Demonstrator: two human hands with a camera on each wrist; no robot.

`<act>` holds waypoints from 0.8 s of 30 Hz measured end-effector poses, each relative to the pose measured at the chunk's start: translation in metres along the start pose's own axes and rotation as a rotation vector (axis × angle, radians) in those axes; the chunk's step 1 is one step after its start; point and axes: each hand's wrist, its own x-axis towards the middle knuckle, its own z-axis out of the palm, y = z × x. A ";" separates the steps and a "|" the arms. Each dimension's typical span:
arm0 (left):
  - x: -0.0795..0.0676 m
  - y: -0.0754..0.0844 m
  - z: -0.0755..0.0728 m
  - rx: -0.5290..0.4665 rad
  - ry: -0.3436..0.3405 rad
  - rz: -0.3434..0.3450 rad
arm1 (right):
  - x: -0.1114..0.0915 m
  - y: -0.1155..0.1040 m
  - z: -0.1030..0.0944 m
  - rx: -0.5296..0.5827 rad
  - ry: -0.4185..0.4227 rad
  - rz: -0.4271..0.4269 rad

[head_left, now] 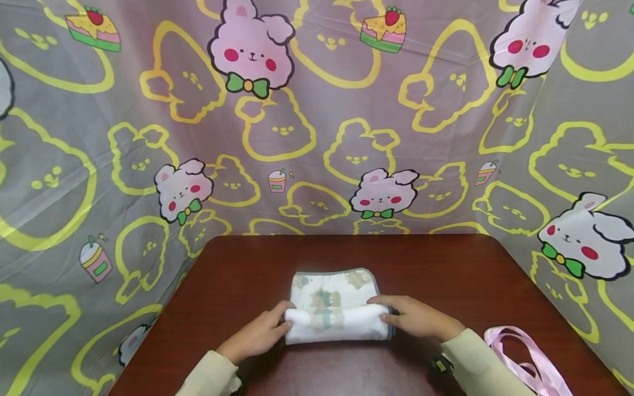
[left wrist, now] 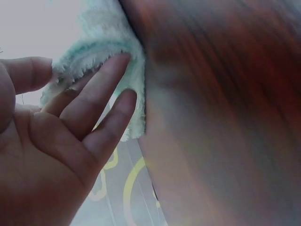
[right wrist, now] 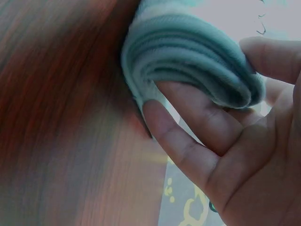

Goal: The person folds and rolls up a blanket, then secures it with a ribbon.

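Note:
A white towel (head_left: 342, 324) with a pale bear print and a grey-green edge lies partly folded on the table, its near part doubled over in a thick roll. My left hand (head_left: 262, 331) grips the left end of that roll, thumb on the near side. In the left wrist view, fingers of the left hand (left wrist: 70, 117) reach in under the fluffy fold. At the other end my right hand (head_left: 421, 317) holds the roll between thumb and fingers. Several stacked layers of towel (right wrist: 188, 52) curve over the right fingers (right wrist: 202, 113) in the right wrist view.
The towel is on a dark red-brown wooden table (head_left: 238, 264) with rounded far corners. A pink ribbon strap (head_left: 530, 352) lies at the right, beside my right sleeve (head_left: 475, 357). Patterned cloth (head_left: 307, 148) with cartoon rabbits hangs around the table's back and sides.

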 end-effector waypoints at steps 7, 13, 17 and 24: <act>0.001 0.003 0.001 -0.009 0.006 0.005 | 0.001 0.002 0.001 0.012 0.001 0.011; 0.004 0.003 0.003 -0.005 0.014 0.026 | 0.003 0.002 0.004 -0.029 0.022 0.051; 0.007 0.002 0.003 0.007 0.025 0.022 | 0.005 0.000 0.003 -0.032 0.034 0.068; 0.008 0.004 0.004 -0.017 -0.007 0.007 | 0.007 -0.001 0.004 -0.001 0.004 0.109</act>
